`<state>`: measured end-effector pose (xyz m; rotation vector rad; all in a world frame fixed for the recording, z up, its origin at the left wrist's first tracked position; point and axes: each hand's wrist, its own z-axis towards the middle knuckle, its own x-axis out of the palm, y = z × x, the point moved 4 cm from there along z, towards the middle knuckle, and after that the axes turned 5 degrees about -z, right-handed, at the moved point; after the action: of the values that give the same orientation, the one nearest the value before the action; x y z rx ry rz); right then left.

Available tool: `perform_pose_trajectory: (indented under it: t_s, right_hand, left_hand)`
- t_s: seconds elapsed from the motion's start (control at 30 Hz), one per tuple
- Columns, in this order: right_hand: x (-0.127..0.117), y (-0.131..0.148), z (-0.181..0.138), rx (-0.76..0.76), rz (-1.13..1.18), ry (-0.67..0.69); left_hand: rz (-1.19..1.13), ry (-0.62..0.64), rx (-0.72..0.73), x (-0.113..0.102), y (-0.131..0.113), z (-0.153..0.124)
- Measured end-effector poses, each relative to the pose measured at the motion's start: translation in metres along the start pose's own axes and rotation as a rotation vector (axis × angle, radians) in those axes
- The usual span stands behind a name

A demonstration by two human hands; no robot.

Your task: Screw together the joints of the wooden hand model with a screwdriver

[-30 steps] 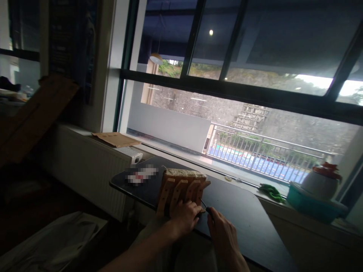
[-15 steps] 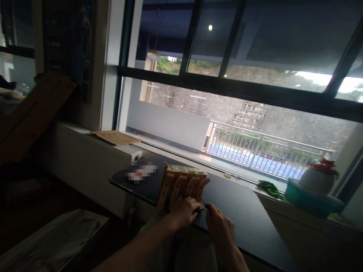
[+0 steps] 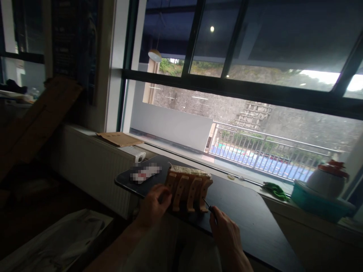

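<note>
A wooden stand [image 3: 192, 190] with several curved, drilled slats stands on the dark table; a pale, stringy wrapping runs along its top. My left hand [image 3: 154, 202] is at its left end, fingers and thumb curled around the lower part of the leftmost slat, which they hide. In my right hand [image 3: 226, 228] is a slim screwdriver [image 3: 210, 207] with a black handle. Its thin shaft points up and left, with the tip at the rightmost slat. Whether the tip sits in a hole is too small to tell.
The dark table [image 3: 249, 215] meets the window sill. A blurred-out item [image 3: 145, 173] lies on its left part. On the sill are a green cloth [image 3: 275, 190] and a teal basin [image 3: 317, 200] with a white pot [image 3: 326, 181]. A brown envelope [image 3: 120, 139] rests on the radiator [image 3: 96, 166].
My left hand has moved left from the middle slats to the stand's left end, uncovering the slats' lower parts. The right hand keeps the screwdriver at the rightmost slat. The view has shifted slightly.
</note>
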<state>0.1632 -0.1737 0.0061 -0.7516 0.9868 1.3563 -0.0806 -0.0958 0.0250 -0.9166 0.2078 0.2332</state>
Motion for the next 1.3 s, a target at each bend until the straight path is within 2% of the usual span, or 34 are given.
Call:
perform_pose_trajectory:
  t_s: [0.03,0.07,0.13,0.23,0.4,0.63,0.83,1.13,1.3]
  right_hand:
    - [0.000,0.000,0.000,-0.001,0.003,0.001]
    - [-0.001,0.000,0.000,0.001,0.003,0.001]
    - [-0.001,-0.001,0.001,0.005,-0.001,-0.003]
    - [-0.001,-0.003,0.002,0.005,-0.015,-0.018]
    - [0.000,-0.007,0.003,-0.003,-0.047,-0.025]
    - [-0.007,-0.008,0.000,-0.046,-0.073,-0.065]
    - [-0.012,-0.009,0.001,-0.081,-0.116,-0.090]
    - [-0.015,-0.001,0.003,-0.101,-0.204,-0.080]
    - [-0.016,0.005,0.011,-0.185,-0.273,-0.036]
  left_hand:
    - [-0.100,-0.099,-0.100,-0.009,0.012,0.005]
    - [-0.137,-0.117,-0.132,-0.012,0.020,0.012]
    - [-0.212,-0.082,-0.157,-0.005,0.032,0.025]
    - [-0.343,0.018,-0.164,0.017,0.040,0.040]
    - [-0.460,0.071,-0.213,0.037,0.047,0.047]
    - [-0.490,0.186,-0.309,0.032,0.046,0.052]
    - [-0.551,0.260,-0.319,0.031,0.042,0.050]
    - [-0.582,0.247,-0.338,0.033,0.040,0.050]
    - [-0.594,0.242,-0.344,0.032,0.034,0.050]
